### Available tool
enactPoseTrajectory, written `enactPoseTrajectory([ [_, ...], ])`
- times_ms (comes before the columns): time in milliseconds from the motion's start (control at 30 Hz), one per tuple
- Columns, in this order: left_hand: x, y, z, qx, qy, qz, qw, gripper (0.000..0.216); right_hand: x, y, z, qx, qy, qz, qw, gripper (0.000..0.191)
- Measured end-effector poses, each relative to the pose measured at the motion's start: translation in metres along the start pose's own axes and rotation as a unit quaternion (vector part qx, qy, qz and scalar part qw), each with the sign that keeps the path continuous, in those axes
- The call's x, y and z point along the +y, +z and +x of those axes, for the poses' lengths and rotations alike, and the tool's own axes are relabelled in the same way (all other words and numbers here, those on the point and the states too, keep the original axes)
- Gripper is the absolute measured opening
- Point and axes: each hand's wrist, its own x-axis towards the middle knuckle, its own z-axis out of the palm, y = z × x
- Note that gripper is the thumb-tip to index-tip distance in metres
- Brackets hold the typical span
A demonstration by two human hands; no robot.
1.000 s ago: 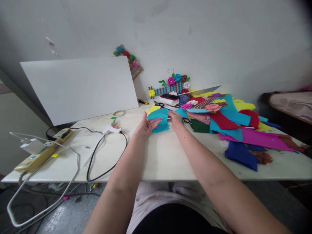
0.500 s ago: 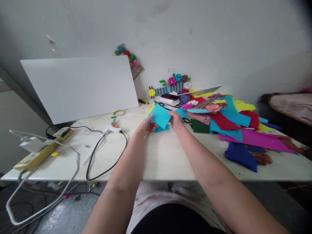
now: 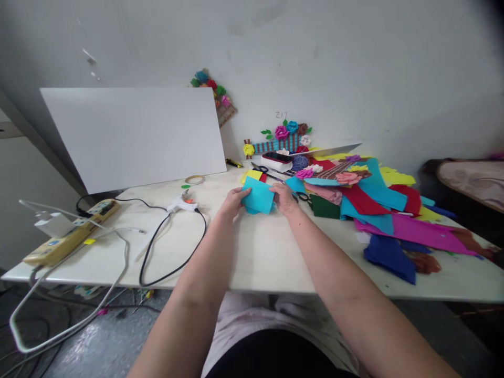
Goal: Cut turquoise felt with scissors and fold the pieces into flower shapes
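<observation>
I'm watching a turquoise square sheet (image 3: 258,196) being held over the white surface (image 3: 271,257): the left hand (image 3: 235,201) is gripping its left edge, the right hand (image 3: 284,198) is pinching its right edge, both grips closed. A yellow sheet (image 3: 252,175) is lying just behind, scissors (image 3: 304,197) are resting beside the right hand, a hot-glue gun (image 3: 183,205) is sitting to the left, and coloured sheets (image 3: 364,202) are lying heaped rightward.

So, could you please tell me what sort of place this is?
Probably a craft workspace: a glue gun, a heap of coloured sheets and a flower-decorated, guitar-like piece all point to that.
</observation>
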Motion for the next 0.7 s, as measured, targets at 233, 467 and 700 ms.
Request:
enactPoseTrajectory([
  [233, 0.004, 0.003, -0.004, -0.045, -0.009, 0.03, 0.999, 0.038, -0.003, -0.004, 0.0, -0.016, 0.099, -0.023, 0.995, 0.037],
  [467, 0.005, 0.006, -0.007, -0.06, -0.038, 0.064, 0.995, 0.031, -0.015, -0.01, -0.002, -0.033, 0.147, -0.041, 0.988, 0.022],
  [700, 0.008, 0.009, -0.011, -0.069, -0.048, 0.063, 0.994, 0.031, -0.013, -0.012, -0.003, -0.068, 0.145, -0.077, 0.984, 0.022],
])
